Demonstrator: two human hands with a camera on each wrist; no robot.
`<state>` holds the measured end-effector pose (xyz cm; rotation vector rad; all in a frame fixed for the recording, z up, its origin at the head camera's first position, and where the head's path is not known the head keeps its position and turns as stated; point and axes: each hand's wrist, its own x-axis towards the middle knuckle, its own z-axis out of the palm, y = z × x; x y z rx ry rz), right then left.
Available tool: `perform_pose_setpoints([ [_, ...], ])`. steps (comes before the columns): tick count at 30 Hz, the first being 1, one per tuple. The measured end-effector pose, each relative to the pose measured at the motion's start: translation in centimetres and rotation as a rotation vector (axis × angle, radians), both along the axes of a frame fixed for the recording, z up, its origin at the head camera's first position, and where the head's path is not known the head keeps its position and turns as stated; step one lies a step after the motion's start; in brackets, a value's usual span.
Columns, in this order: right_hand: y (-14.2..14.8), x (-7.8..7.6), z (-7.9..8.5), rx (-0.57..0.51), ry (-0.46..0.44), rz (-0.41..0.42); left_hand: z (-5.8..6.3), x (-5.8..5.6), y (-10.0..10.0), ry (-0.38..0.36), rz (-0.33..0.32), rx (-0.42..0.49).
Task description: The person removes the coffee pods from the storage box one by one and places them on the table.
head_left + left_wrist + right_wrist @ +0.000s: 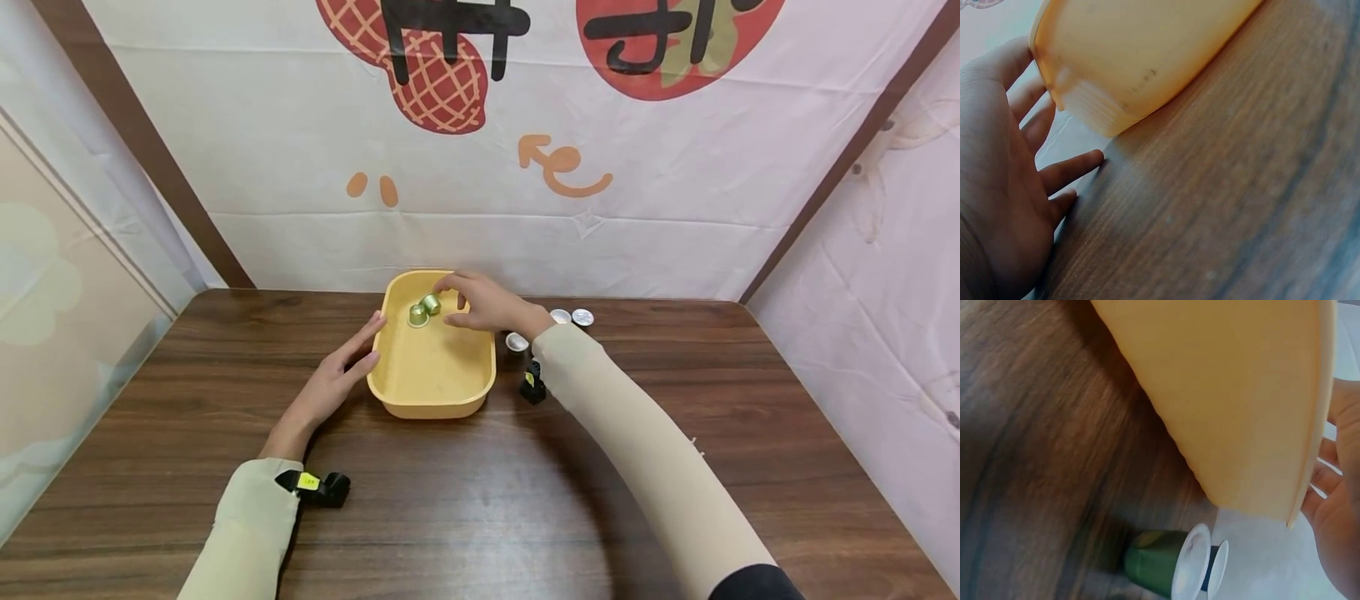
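Note:
A yellow plastic basin (pixel 433 410) stands on the table near the wall. Two green coffee capsules, one upright with its rim down (pixel 418 315) and one tipped (pixel 431 304), lie together inside toward its far end. My left hand (pixel 333 379) rests its extended fingers against the basin's left rim, thumb apart. Over the right rim reaches my right hand (pixel 491 305), fingers bent loosely above the capsules, thumb and index apart, nothing visible between them. In the right wrist view, the basin wall hides part of that hand. A green capsule (pixel 1159 559) with a silver lid lies outside the basin.
Three silver-lidded capsules sit right of the basin: one near its wall (pixel 517 342), one by my right wrist (pixel 560 317), and one farther right (pixel 582 317). A printed cloth wall (pixel 487 250) borders the back edge of the brown wooden table (pixel 420 517).

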<state>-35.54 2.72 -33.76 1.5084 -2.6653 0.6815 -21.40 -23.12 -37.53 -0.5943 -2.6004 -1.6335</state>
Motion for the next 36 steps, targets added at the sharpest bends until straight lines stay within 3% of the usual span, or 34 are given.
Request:
perform_pose_setpoints([
  [10, -2.2, -1.0, -0.3, 0.202, -0.007, -0.095, 0.0, 0.0, 0.1, -0.018, 0.004, 0.002],
  [21, -3.7, -1.0, -0.2, 0.314, 0.012, -0.171, 0.0, 0.0, 0.0, -0.002, -0.001, 0.008],
  [27, -4.0, -1.0, -0.4, 0.364, 0.019, -0.198, -0.1, 0.0, 0.2, -0.009, 0.000, 0.008],
  [36, -3.9, -1.0, -0.4, 0.347, 0.015, -0.211, 0.0, 0.0, -0.1, -0.021, 0.014, 0.003],
])
